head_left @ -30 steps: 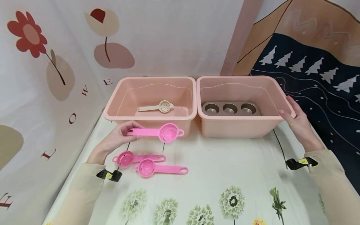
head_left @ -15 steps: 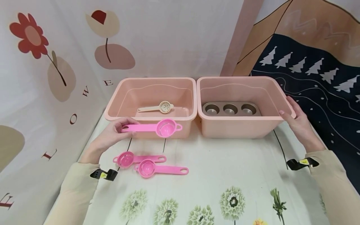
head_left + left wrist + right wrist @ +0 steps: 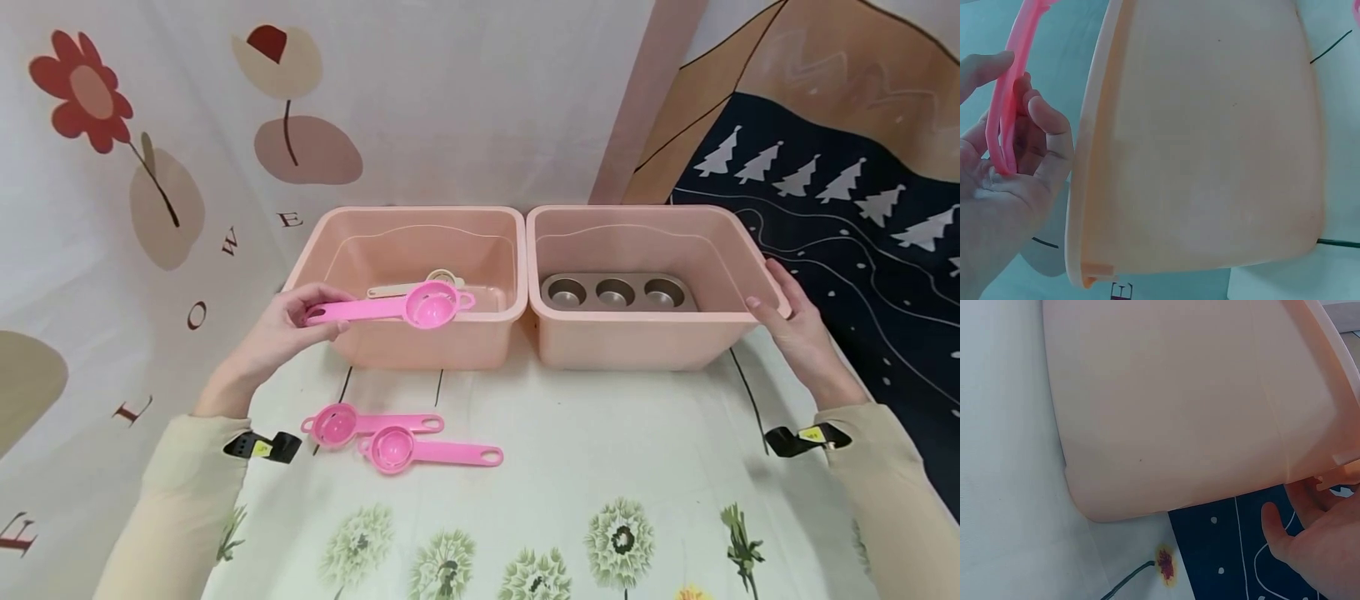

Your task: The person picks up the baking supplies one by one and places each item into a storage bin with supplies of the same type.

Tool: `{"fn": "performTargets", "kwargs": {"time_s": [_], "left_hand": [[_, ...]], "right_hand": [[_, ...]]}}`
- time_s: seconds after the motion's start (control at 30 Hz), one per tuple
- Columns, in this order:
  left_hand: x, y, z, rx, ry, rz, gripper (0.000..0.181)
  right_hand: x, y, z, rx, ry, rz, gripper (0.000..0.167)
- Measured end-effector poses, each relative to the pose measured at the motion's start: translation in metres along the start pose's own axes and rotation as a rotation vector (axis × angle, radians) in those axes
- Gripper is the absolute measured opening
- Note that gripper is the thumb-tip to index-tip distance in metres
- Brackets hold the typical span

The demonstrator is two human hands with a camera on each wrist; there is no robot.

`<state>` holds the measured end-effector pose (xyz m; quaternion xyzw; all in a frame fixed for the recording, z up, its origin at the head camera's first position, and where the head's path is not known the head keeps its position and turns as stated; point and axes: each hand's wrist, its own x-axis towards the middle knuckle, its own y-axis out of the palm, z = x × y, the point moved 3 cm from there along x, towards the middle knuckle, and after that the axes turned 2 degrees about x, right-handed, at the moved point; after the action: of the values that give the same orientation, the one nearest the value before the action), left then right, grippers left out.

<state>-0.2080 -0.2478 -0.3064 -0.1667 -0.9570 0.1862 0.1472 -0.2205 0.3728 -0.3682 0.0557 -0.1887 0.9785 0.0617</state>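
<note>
My left hand (image 3: 288, 321) pinches the handle end of a bright pink egg separator (image 3: 431, 305), its cup pointing right over the front rim of the left pink bin (image 3: 420, 343). In the left wrist view the separator's handle (image 3: 1017, 59) lies between thumb and fingers beside the bin wall. A cream egg separator (image 3: 382, 291) lies inside this bin, partly hidden behind the pink one. My right hand (image 3: 802, 333) grips the front right corner of the right pink bin (image 3: 615, 342). A brown muffin pan (image 3: 615, 292) with round cups sits in that bin.
Two more pink egg separators lie on the floral cloth in front of the left bin: one (image 3: 337, 425) behind, another (image 3: 392, 450) nearer and overlapping it. The bins stand side by side against a printed cloth backdrop (image 3: 465, 100).
My left hand has lifted the pink egg separator up and leftward, from in front of the left bin to over its front rim. The right hand stays at the right bin's corner.
</note>
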Motion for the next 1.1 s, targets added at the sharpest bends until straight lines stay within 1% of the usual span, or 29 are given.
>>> {"fn": "performTargets", "kwargs": {"time_s": [0.07,0.23,0.43,0.53,0.67,0.77,0.9,0.97,1.1], "left_hand": [[0.000,-0.002,-0.001,0.010,-0.009,-0.002,0.024],[0.003,-0.007,-0.004,0.028,-0.027,-0.008,0.025],[0.010,-0.012,-0.006,0.023,-0.037,-0.037,0.024],[0.014,-0.016,-0.008,-0.023,-0.027,-0.052,0.024],[0.021,-0.020,-0.014,-0.109,0.005,-0.072,0.024],[0.027,-0.022,-0.019,-0.130,0.019,-0.083,0.024],[0.033,-0.025,-0.023,-0.137,0.019,-0.092,0.024],[0.036,-0.026,-0.024,-0.156,0.020,-0.101,0.024],[0.044,-0.028,-0.026,-0.193,0.025,-0.124,0.023]], "right_hand": [[0.000,0.000,-0.001,-0.012,0.003,0.001,0.068],[0.001,0.000,-0.002,0.000,0.005,0.001,0.067],[0.000,0.001,-0.002,0.023,0.003,-0.001,0.066],[0.000,0.001,-0.002,0.030,0.003,-0.003,0.066],[0.001,0.002,-0.002,0.035,0.008,-0.002,0.067],[0.000,0.001,-0.001,0.026,0.012,0.002,0.067],[-0.001,0.001,-0.001,0.004,0.003,0.009,0.066],[-0.001,0.002,-0.001,-0.001,-0.003,0.010,0.066],[-0.001,0.002,0.000,0.042,0.001,0.005,0.066]]}}
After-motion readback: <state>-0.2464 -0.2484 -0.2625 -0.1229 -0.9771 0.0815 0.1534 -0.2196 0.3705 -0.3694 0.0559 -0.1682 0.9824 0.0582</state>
